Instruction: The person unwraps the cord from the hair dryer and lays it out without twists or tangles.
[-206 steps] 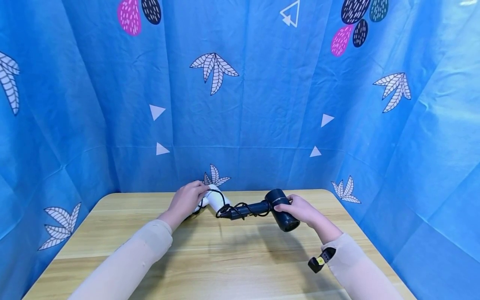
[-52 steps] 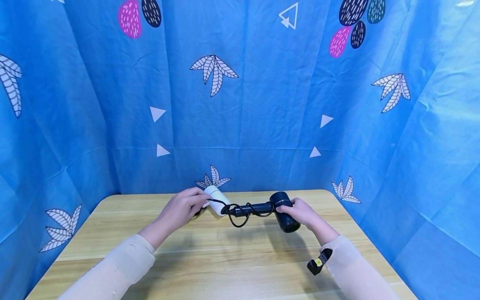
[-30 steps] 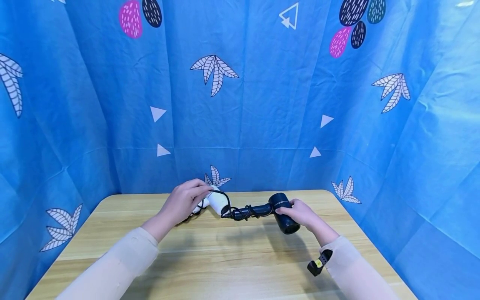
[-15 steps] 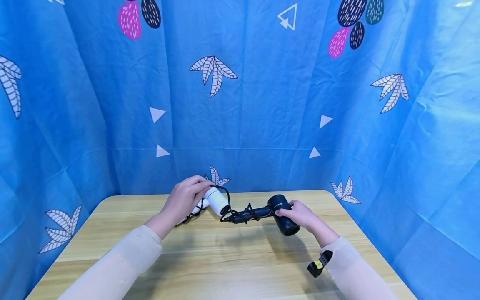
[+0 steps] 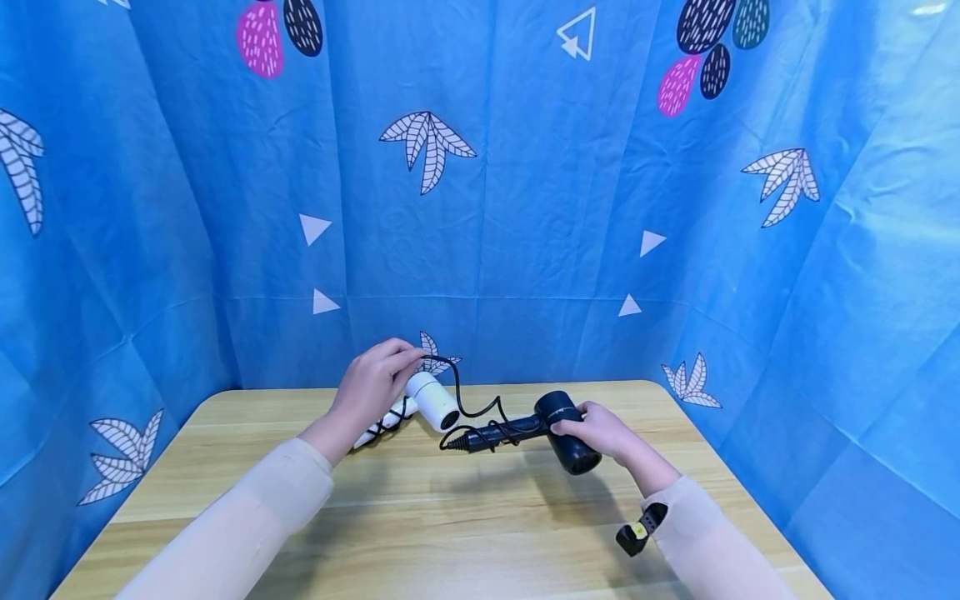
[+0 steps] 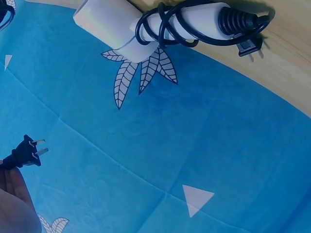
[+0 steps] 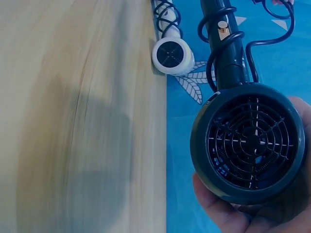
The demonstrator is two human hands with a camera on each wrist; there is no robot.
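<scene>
A person's right hand (image 5: 600,429) grips a black hair dryer (image 5: 567,448), left hand (image 5: 375,379) pinching its cord (image 5: 457,383) near a white dryer (image 5: 432,402).

1 white hair dryer (image 5: 432,400), lying near the far edge of a wooden bench (image 5: 465,533), black cord (image 6: 218,42) wound about its handle (image 6: 206,17). Behind: blue curtain (image 5: 420,258) printed with white leaves (image 5: 430,167), triangles (image 5: 313,227) and 2 pink drops (image 5: 258,42).

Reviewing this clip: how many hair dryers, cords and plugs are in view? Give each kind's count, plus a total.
Hair dryers: 2 (black dryer in the right hand, white dryer on the table)
Cords: 2 (black dryer's cord, white dryer's cord)
Plugs: 2 (one plug at the left hand, another plug by the white dryer)
Total: 6
</scene>
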